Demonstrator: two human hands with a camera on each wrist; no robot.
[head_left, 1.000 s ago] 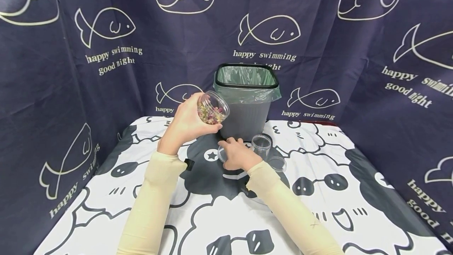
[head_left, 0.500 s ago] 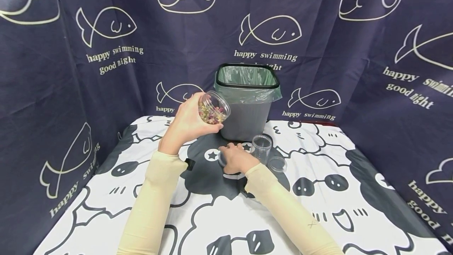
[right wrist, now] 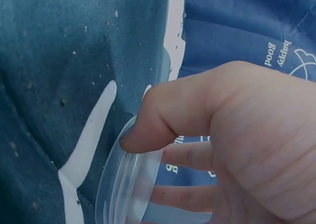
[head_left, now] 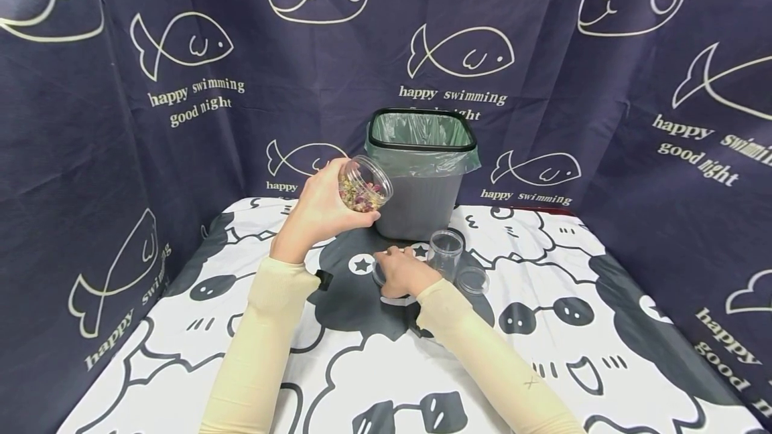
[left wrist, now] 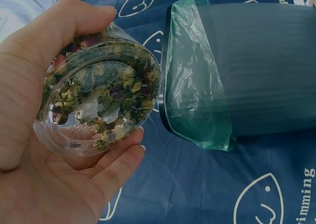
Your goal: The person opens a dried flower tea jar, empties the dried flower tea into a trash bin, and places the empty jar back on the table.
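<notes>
My left hand [head_left: 322, 199] grips a clear plastic jar [head_left: 364, 186] of dried flowers, raised and tilted, in front of the bin's left side. Through its base in the left wrist view, yellowish and reddish dried flowers [left wrist: 116, 88] show. Low over the table, my right hand [head_left: 407, 273] pinches a clear round lid [right wrist: 123, 184] by its rim, thumb on one side and fingers on the other. The hand hides most of that lid in the head view. Just right of it stands a second clear jar [head_left: 445, 250], with another clear lid [head_left: 472, 280] lying beside it.
A grey waste bin [head_left: 419, 203] lined with a green bag [head_left: 422, 161] stands behind the hands. A cartoon-print cloth [head_left: 543, 347] covers the table. Dark blue printed curtains [head_left: 326, 86] hang around the back and sides. Small crumbs dot the cloth in the right wrist view.
My right hand has shifted slightly down and back over the lid, which shows less in the head view. The left hand and its jar stay nearly where they were.
</notes>
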